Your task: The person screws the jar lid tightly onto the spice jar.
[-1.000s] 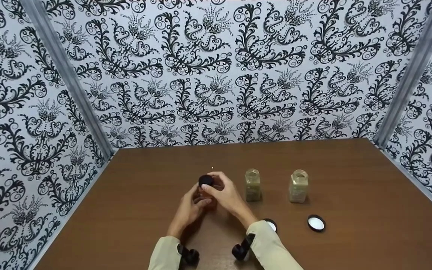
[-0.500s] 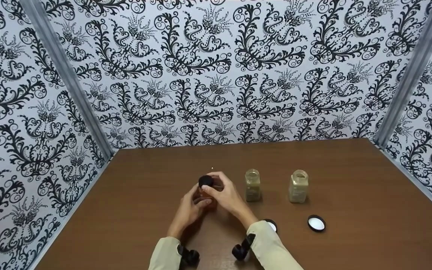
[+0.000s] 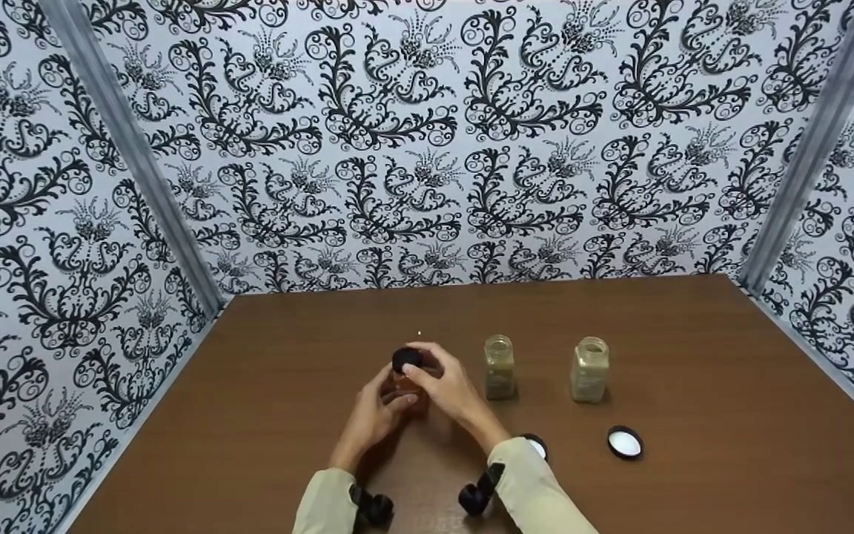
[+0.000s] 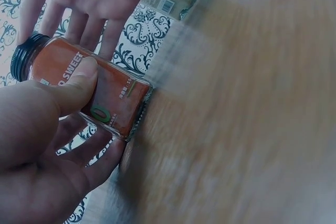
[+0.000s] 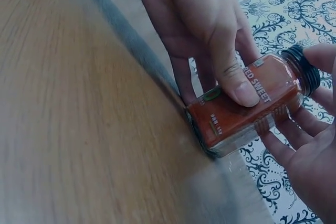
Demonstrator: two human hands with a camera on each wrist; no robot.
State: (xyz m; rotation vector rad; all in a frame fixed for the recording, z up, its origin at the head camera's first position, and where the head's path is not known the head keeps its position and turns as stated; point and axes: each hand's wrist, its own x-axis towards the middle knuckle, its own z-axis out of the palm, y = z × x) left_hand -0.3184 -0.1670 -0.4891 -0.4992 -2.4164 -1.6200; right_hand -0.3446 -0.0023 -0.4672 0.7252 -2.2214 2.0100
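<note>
A square glass spice jar of orange-red powder (image 4: pixel 113 90) stands upright on the table, its label reading "SWEET". My left hand (image 3: pixel 369 421) grips the jar's body, the thumb laid across the label. On top is a ribbed black lid (image 3: pixel 406 359), which my right hand (image 3: pixel 453 387) pinches between thumb and fingers. In the right wrist view the lid (image 5: pixel 305 70) sits on the jar's neck, with the right fingertips at its edge. Some right fingers stretch down beside the glass.
Two lidless jars of greenish powder, a nearer one (image 3: pixel 500 374) and a farther one (image 3: pixel 591 374), stand to the right. A black lid with white lining (image 3: pixel 626 442) lies upturned before them; another lid (image 3: pixel 537 446) is partly behind the right sleeve. Patterned walls (image 3: pixel 427 185) enclose the brown table (image 3: pixel 286 356).
The right thumb and fingers have shifted slightly around the lid. The left hand, the held jar and the other jars stay in place.
</note>
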